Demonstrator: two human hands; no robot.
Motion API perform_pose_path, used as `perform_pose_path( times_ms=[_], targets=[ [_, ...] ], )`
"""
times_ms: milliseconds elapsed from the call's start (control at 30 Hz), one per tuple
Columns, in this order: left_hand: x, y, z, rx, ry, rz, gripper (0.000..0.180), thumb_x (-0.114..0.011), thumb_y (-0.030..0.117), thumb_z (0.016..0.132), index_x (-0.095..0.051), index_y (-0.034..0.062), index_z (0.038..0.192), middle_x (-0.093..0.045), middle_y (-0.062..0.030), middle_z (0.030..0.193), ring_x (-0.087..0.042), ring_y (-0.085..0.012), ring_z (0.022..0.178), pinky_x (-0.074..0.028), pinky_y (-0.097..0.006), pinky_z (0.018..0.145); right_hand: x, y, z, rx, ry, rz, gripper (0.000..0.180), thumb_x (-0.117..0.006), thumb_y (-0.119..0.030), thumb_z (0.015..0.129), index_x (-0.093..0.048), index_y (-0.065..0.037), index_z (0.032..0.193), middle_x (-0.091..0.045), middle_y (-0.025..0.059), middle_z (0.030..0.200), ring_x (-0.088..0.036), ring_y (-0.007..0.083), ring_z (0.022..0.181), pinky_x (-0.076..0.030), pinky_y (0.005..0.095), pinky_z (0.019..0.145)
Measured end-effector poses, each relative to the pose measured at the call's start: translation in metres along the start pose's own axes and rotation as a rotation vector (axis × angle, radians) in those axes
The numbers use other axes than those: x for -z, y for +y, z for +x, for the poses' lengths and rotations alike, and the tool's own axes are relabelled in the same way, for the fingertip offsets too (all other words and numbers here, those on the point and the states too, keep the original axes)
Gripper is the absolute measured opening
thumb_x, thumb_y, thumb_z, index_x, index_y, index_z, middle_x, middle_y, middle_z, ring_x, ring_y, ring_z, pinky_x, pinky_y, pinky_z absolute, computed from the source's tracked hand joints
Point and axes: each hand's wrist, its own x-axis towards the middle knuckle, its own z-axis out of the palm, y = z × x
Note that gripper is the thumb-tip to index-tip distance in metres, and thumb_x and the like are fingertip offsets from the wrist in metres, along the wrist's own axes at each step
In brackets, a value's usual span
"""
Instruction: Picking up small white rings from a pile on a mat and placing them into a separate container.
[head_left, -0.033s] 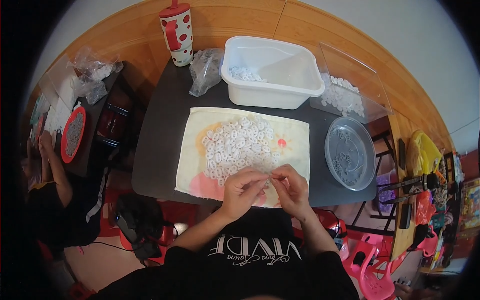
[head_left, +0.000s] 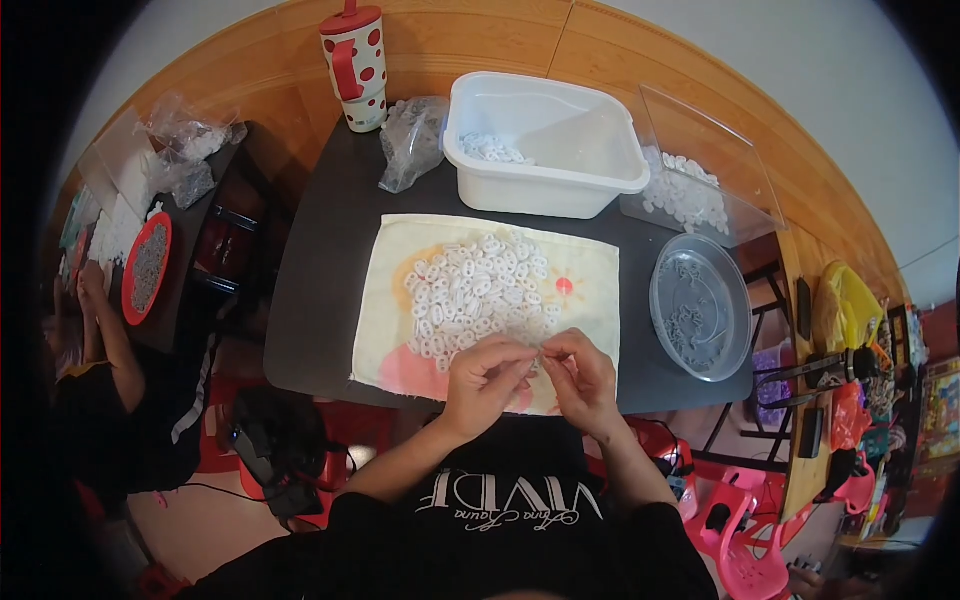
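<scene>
My left hand (head_left: 487, 385) and my right hand (head_left: 582, 382) meet fingertip to fingertip over the near edge of a cream cloth (head_left: 590, 340). Both are closed in a pinch. Whatever sits between the fingers is too small and too covered to name. Just beyond them a heap of small white plastic pieces (head_left: 470, 290), oval with two holes, lies on the cloth. Right of the hands stands a round clear dish (head_left: 742, 340) with small dark grey metal-looking bits in it.
At the back of the dark table (head_left: 320, 300) stand a spotted tumbler (head_left: 357, 80), a clear plastic bag (head_left: 413, 145), a white tub (head_left: 530, 190) holding some white pieces, and a clear box (head_left: 700, 195) of white discs. On the left, another person's arm (head_left: 115, 340) is beside a red tray (head_left: 130, 290).
</scene>
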Motion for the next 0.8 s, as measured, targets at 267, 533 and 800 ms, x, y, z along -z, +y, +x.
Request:
perform_pose_path(
  times_ms=[267,533,800],
  targets=[
    [0.000,-0.001,-0.001,-0.036,0.004,0.028,0.015,-0.060,-0.007,0.094,-0.070,-0.0039,0.105,-0.063,-0.0092,0.097,-0.066,-0.0124,0.075,-0.054,-0.022,0.062,-0.008,-0.006,0.003,0.134,0.061,-0.165,0.025,-0.063,0.014,0.081,-0.062,-0.001,0.101,-0.061,0.0138,0.084,-0.060,0.0309,0.073,-0.047,0.0365,0.064],
    [-0.002,0.001,-0.002,-0.013,0.031,0.031,0.012,-0.061,-0.009,0.093,-0.069,-0.0054,0.101,-0.063,-0.0087,0.096,-0.064,-0.0106,0.071,-0.053,-0.021,0.060,-0.013,-0.008,0.006,0.246,0.111,-0.251,0.025,-0.064,0.014,0.080,-0.061,-0.001,0.100,-0.060,0.0138,0.081,-0.058,0.0325,0.070,-0.045,0.0394,0.062],
    [-0.002,-0.001,-0.002,0.008,0.036,0.004,0.014,-0.060,-0.006,0.094,-0.070,-0.0033,0.103,-0.062,-0.0061,0.091,-0.063,-0.0091,0.070,-0.048,-0.021,0.057,-0.013,-0.005,0.002,0.254,0.145,-0.239,0.026,-0.065,0.015,0.079,-0.062,0.000,0.101,-0.061,0.0148,0.084,-0.060,0.0322,0.073,-0.047,0.0379,0.065]
  ],
)
